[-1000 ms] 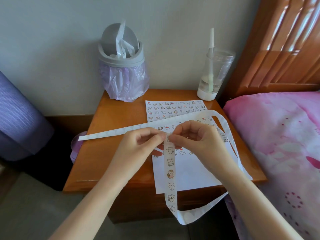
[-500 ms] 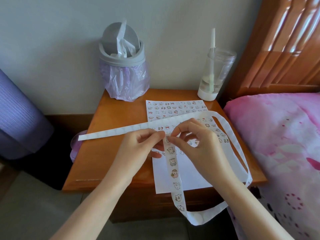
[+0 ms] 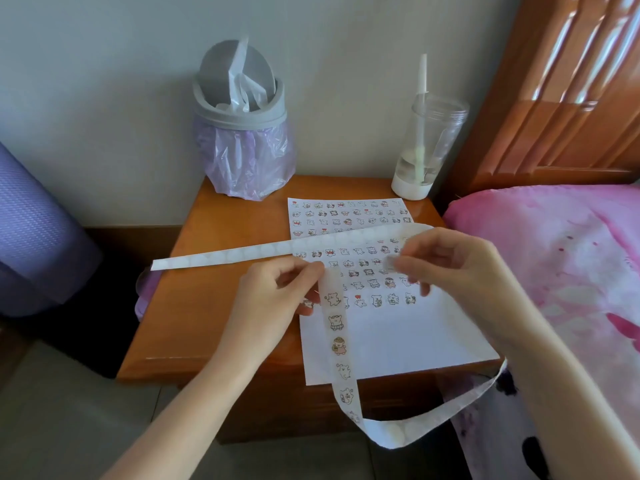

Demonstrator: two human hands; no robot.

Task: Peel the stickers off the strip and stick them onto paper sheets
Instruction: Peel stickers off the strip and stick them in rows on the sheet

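left hand (image 3: 273,296) pinches strip (image 3: 337,344) | right hand (image 3: 450,268) pinches sticker (image 3: 392,263) | paper (image 3: 398,337) overhangs table (image 3: 207,306) edge

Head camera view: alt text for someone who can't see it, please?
A person's left hand pinches a sticker strip while the right hand seems to pinch a peeled sticker above a partly filled paper sheet on a nightstand. A lidded bin and a cup stand behind.
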